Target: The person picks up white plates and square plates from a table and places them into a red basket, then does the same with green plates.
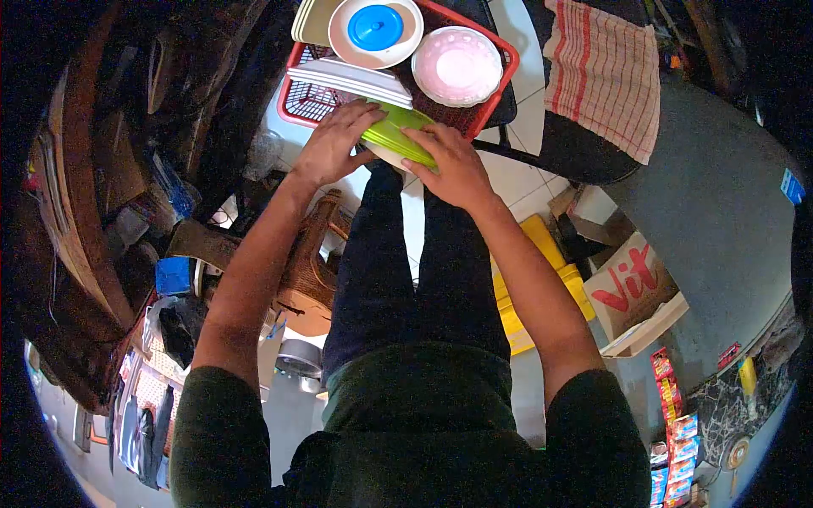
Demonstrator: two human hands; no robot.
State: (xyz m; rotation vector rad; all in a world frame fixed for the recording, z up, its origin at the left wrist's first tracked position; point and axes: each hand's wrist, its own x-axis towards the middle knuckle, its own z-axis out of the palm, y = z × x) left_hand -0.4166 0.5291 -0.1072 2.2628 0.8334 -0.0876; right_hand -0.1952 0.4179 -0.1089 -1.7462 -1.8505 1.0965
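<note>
My left hand (334, 144) grips the left edge of a stack of green plates (391, 134), its fingers on top and its thumb at the near side. On the right edge of the same stack, my right hand (453, 165) is closed with its fingers over the top. A pale rim shows under the green plates. The stack is tilted at the near side of a red plastic basket (511, 63). In the basket are white rectangular trays (351, 78), a pink-and-white scalloped bowl (457, 66) and a cream plate (337, 27) with a blue lid (375, 28) on it.
A red-striped cloth (601, 76) lies over a dark surface right of the basket. Below it stand a cardboard box with red lettering (627, 284) and a yellow object (542, 245). A woven chair (309, 262) is at my left, with cluttered wooden furniture (85, 203) beyond.
</note>
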